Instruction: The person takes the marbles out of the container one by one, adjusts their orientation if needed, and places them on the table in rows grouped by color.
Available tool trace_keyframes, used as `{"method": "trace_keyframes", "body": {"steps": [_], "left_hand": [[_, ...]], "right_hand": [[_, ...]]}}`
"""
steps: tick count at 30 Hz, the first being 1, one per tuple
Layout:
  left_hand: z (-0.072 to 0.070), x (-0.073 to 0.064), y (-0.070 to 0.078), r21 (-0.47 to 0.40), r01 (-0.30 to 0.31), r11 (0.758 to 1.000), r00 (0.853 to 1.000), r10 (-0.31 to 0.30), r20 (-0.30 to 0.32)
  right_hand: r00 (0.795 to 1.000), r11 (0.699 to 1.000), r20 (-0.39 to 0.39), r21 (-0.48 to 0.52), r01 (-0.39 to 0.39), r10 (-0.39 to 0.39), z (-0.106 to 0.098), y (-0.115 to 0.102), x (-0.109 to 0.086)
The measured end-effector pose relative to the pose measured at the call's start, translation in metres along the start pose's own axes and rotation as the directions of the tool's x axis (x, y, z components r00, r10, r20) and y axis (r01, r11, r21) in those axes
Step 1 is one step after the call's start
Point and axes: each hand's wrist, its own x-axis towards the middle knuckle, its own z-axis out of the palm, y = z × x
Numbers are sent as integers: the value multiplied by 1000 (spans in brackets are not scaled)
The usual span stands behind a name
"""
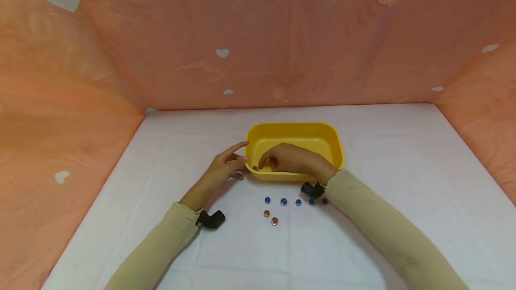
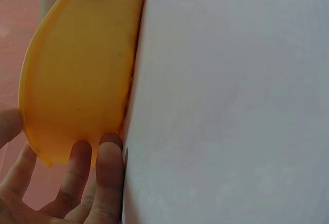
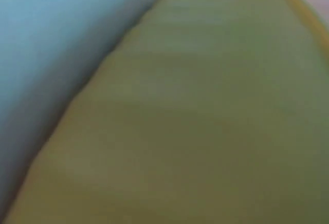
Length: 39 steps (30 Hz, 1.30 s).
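A yellow plastic tub [image 1: 294, 176] stands on the white cloth. My left hand [image 1: 221, 171] is at its left end with fingers spread; in the left wrist view the fingertips [image 2: 79, 154] touch the tub's outer wall [image 2: 82, 80]. Inside the tub, my right hand [image 1: 292, 158] reaches down with bent fingers towards the left front corner. A small round brown piece [image 1: 255, 168] lies by those fingertips. Whether they pinch a piece is hidden. The right wrist view shows mostly the tub's blurred outer wall [image 3: 180, 106].
In front of the tub several small round glossy blue pieces [image 1: 284, 202] lie in a row. Two orange-brown pieces, a smaller one [image 1: 266, 213] and a larger one [image 1: 275, 221], lie nearer me. Orange sheeting [image 1: 258, 75] with pale hearts walls the back and sides.
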Motion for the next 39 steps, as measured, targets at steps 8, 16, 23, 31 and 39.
{"method": "trace_keyframes", "body": {"steps": [8, 16, 23, 31, 39], "left_hand": [[-3, -3, -1, -17, -7, 1000, 1000, 7, -12], [-1, 0, -2, -6, -6, 1000, 1000, 5, -12], [-1, -1, -1, -18, -7, 1000, 1000, 7, -7], [1, 0, 0, -19, 21, 1000, 1000, -21, -9], [2, 0, 1, -11, 15, 1000, 1000, -15, -4]], "right_hand": [[996, 997, 17, -7, 83, -82, 4, -8, 15], [998, 998, 24, 26, 61, -62, 2, -5, 15], [991, 991, 24, 5, 135, -135, 2, -4, 15], [999, 999, -7, 0, 54, -54, -1, -3, 8], [985, 994, -169, 94, 49, -33, -9, -3, -23]]}}
